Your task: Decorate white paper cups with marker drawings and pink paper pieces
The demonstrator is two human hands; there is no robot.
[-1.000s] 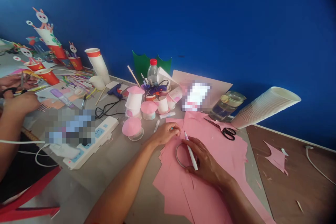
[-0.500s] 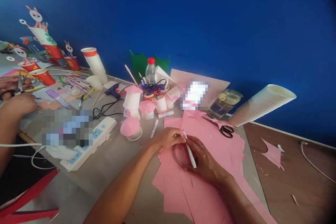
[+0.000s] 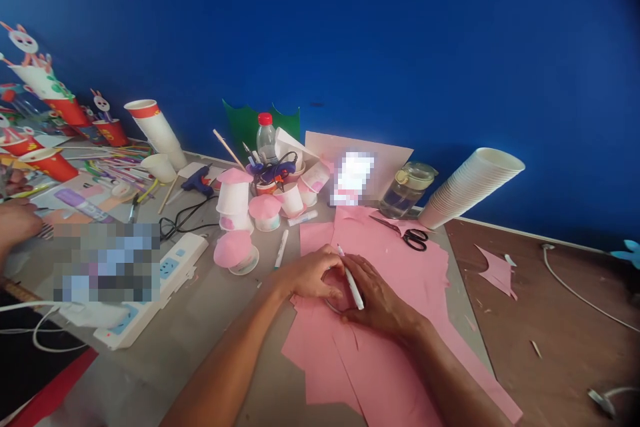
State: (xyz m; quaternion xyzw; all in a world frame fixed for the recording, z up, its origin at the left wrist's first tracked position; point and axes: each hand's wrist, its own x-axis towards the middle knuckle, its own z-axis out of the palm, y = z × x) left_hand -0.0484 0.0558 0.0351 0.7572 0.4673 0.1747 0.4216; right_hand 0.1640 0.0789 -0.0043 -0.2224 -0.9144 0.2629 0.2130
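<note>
My right hand (image 3: 387, 300) grips a white marker pen (image 3: 355, 288), its upper end pointing away from me. My left hand (image 3: 307, 275) curls its fingers and thumb about a thin round ring (image 3: 332, 305), which lies on pink paper (image 3: 385, 373). Part of the ring is hidden beneath both hands. The pink sheets are stacked in uneven layers under the hands. Left of my left hand lies another white marker (image 3: 281, 248). Black-handled scissors (image 3: 415, 239) rest on the far right of the paper.
Paper cups with pink tops (image 3: 233, 250), a glue gun (image 3: 197, 180) and a power strip (image 3: 150, 287) stand left. Behind are a lit phone (image 3: 353, 177), a glass jar (image 3: 407, 190) and a tall cup stack (image 3: 473, 187). A co-worker's hand (image 3: 17, 223) is far left.
My left hand has come off the marker's upper end and lowered around the ring. My right hand still holds the marker. The whole view has turned a little to the right.
</note>
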